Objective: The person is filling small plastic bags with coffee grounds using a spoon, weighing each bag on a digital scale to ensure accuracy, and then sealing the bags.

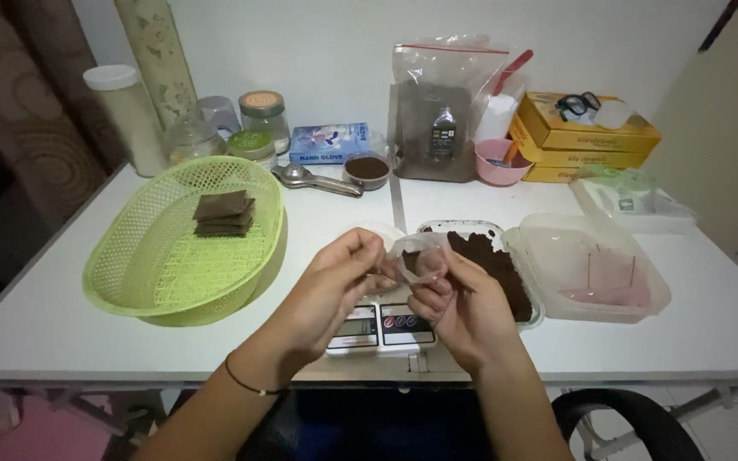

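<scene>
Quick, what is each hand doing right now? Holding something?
Left hand: fingers pinched on one edge of the small clear plastic wrapper.
Right hand: fingers closed on the other side of the same wrapper, above the scale.

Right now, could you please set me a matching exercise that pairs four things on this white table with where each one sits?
Things:
1. Stack of flat brown packets
2. Small clear plastic bag
3. Black-framed glasses
4. Small digital kitchen scale

Places:
A. On top of the yellow cardboard boxes
B. Under the two hands, at the table's near edge
C. Inside the round green plastic basket
D. Held between the left hand and right hand

Pairs: 1-C, 2-D, 3-A, 4-B
</scene>
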